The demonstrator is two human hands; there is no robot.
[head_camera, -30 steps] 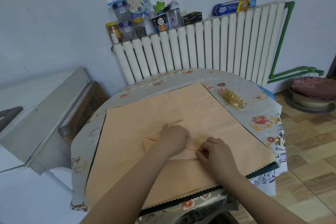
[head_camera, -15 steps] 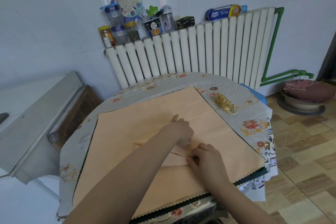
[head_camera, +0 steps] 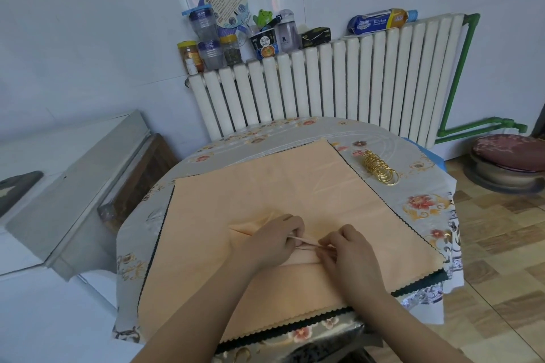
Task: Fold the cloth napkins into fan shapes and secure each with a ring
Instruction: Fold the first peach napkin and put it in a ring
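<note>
I pinched a raised pleat of the napkin (head_camera: 300, 242) with both hands, my left hand (head_camera: 277, 240) and right hand (head_camera: 349, 253) close together on it near the desk's (head_camera: 421, 206) front edge. The rings (head_camera: 379, 168) lay near the far right edge.

Bare forearms (head_camera: 206, 312), no sleeves
</note>
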